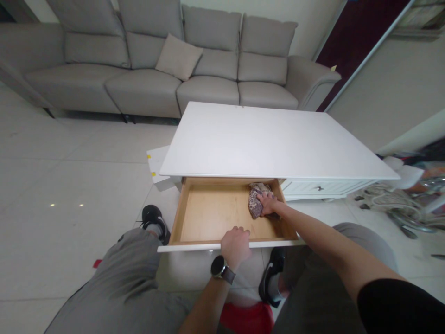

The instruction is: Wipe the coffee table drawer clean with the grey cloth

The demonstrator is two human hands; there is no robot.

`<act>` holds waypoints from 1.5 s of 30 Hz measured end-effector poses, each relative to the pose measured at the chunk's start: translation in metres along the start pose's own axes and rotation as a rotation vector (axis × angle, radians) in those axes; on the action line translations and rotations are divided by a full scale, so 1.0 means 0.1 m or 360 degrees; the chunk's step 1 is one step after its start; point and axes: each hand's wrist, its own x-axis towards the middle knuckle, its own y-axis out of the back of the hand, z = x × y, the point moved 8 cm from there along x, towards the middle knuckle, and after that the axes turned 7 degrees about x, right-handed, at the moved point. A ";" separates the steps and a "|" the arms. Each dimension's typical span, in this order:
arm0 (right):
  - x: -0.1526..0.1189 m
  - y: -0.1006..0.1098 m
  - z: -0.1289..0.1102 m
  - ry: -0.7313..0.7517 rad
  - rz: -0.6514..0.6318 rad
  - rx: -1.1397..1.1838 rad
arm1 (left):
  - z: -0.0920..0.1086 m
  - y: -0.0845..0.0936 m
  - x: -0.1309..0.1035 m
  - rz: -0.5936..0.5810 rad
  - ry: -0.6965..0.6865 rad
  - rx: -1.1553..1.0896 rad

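A wooden drawer (212, 213) is pulled out from the near side of a white coffee table (271, 139). My left hand (235, 246), with a dark watch on the wrist, has its fingers hooked over the top of the white drawer front. Inside the drawer, at its right side, lies a crumpled brown and white patterned cloth (255, 204). My right hand (268, 204) reaches in and presses on this cloth, its fingers curled over the right part of it. The hand hides some of the cloth.
A second drawer (320, 188) in the table is closed. A white box (159, 162) stands on the floor at the table's left. Behind is a long grey sofa (212, 88) with a cushion (179, 56). Cables (389, 199) lie at the right; something red (246, 317) is below me.
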 end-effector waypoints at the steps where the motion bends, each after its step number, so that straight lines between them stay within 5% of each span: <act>1: 0.00 0.00 0.00 0.0003 0.0002 0.0002 | 0.00 0.00 0.00 0.0001 0.0005 0.0004; 18: -0.01 -0.01 -0.01 -0.0003 0.0004 0.0009 | 0.04 0.01 -0.03 -0.0102 0.0054 0.0001; 24: 0.03 -0.03 0.02 0.0074 -0.0062 0.0041 | 0.16 0.09 -0.34 -0.0091 -0.0078 -0.0057; 29: 0.08 -0.02 0.05 0.0143 -0.0110 0.0044 | -0.27 0.30 -0.62 -0.0288 -0.0042 0.0097; 34: 0.07 -0.03 0.05 0.0182 -0.0162 0.0052 | -0.72 0.36 -0.62 -0.0554 0.0115 0.0361; 45: 0.04 0.10 0.04 0.0433 -0.0324 0.0053 | -0.56 0.28 -0.46 -0.0538 0.0162 0.0248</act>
